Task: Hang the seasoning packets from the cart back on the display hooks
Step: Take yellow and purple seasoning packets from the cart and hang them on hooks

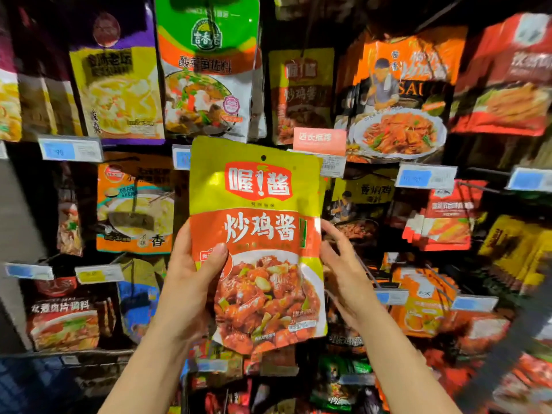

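From the head view, a store display wall (373,22) of dark pegboard fills the scene, hung in rows with seasoning packets, with blue price tags (70,150) clipped along the hook ends. Near its top edge hang a purple-and-yellow packet (116,85), a green-topped packet (207,67) and an orange packet with a cook pictured (403,94); a matching yellow packet (300,94) hangs between these last two. Held upright before the wall's middle is the yellow-and-orange seasoning packet (258,243), hang hole at top. The left hand (191,279) grips its lower left edge, thumb across the front. The right hand (343,273) touches the right edge, fingers loosely spread behind.
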`<action>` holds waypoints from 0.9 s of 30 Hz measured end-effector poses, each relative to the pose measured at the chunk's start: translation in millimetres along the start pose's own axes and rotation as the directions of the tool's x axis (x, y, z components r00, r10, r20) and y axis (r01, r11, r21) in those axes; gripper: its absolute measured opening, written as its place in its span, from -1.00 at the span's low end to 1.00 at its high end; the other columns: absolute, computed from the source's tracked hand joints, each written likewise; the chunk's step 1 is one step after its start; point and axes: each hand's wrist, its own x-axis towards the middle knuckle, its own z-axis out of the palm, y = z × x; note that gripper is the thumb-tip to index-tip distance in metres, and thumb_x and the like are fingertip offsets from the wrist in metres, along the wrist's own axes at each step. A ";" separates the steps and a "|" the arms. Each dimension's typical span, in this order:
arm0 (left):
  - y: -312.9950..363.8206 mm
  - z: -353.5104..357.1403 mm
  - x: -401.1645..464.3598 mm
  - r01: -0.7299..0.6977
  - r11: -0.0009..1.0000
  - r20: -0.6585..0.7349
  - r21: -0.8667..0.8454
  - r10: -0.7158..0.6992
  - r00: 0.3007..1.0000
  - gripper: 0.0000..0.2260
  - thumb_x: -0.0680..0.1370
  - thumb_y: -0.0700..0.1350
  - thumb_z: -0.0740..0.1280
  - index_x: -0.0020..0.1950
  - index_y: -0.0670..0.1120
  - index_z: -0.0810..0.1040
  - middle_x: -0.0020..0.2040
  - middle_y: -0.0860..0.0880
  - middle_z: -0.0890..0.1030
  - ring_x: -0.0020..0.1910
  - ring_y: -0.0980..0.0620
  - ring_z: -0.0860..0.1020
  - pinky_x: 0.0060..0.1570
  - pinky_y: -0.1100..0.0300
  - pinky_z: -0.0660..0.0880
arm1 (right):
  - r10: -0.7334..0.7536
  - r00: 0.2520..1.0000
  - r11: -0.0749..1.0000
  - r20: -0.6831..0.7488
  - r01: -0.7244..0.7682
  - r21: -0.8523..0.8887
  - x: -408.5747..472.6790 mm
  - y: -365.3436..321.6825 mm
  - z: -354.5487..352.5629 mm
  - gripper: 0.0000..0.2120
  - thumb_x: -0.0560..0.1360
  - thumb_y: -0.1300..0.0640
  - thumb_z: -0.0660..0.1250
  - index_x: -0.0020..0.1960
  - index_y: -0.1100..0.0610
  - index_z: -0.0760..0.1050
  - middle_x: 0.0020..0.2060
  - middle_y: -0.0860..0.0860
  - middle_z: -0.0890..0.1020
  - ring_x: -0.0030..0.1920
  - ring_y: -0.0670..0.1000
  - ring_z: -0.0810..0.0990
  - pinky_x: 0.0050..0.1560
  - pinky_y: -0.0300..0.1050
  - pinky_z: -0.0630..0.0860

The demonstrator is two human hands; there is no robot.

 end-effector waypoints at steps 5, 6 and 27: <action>17.5 44.3 39.7 -0.191 0.982 0.106 0.006 0.189 0.976 -0.47 0.34 0.04 0.48 0.30 0.17 0.46 0.23 -0.06 0.62 0.17 -0.05 0.62 0.07 0.06 0.57 | -0.323 0.946 0.946 -0.004 0.323 0.000 -13.3 -53.5 2.2 -0.30 0.30 0.26 0.52 0.24 -0.34 0.42 0.17 -0.07 0.64 0.19 0.04 0.62 0.05 -0.01 0.61; 21.2 50.8 49.9 -0.226 0.974 0.118 0.032 0.221 0.968 -0.49 0.34 0.07 0.47 0.28 0.22 0.47 0.23 -0.05 0.62 0.18 -0.04 0.61 0.11 0.06 0.55 | -0.372 0.928 0.928 -0.026 0.372 -0.017 -9.1 -63.1 -0.5 -0.25 0.30 0.29 0.54 0.30 -0.28 0.39 0.18 -0.06 0.63 0.20 0.05 0.61 0.07 0.02 0.60; -15.8 -10.9 196.9 -0.340 -0.270 0.433 0.901 0.504 0.748 -0.52 0.67 0.19 -0.14 0.53 0.08 0.22 0.49 -0.12 0.37 0.50 -0.16 0.22 0.46 -0.28 -0.13 | -0.524 0.840 0.851 -0.142 0.517 -0.087 134.5 -181.0 -1.7 -0.28 0.39 0.45 0.43 0.43 0.01 0.31 0.17 0.07 0.63 0.15 0.11 0.64 0.09 0.14 0.61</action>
